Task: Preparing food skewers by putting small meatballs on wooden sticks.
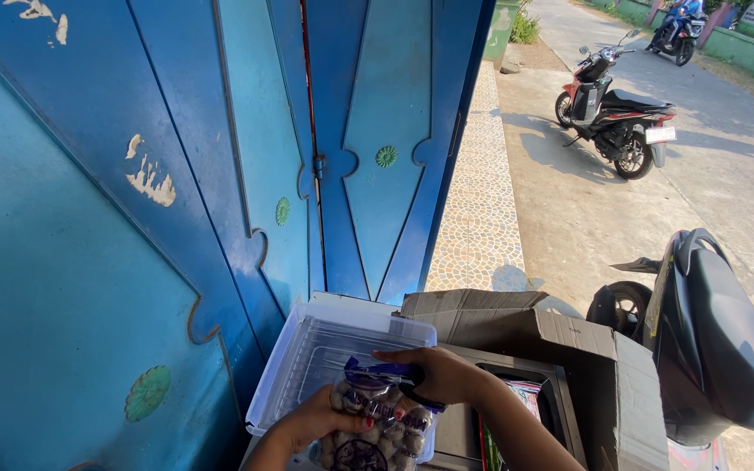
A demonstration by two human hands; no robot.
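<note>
At the bottom edge of the view, a clear plastic bag of small round pale balls [375, 427] is held over a clear lidded plastic tub [307, 349]. It is cupped from below by the left hand [316, 420], fingers curled shut against it, while its purple top is pinched by the closed right hand [434, 373]. An open brown cardboard box [586, 366] is set just beside the tub. Ahead, a blue metal gate [220, 174] with peeling paint is seen; a dark scooter [709, 340] is parked at the right.

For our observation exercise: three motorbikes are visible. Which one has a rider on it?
The far motorbike at the top right on the road has a rider; the red-and-black parked one and the near dark one have none.
</note>
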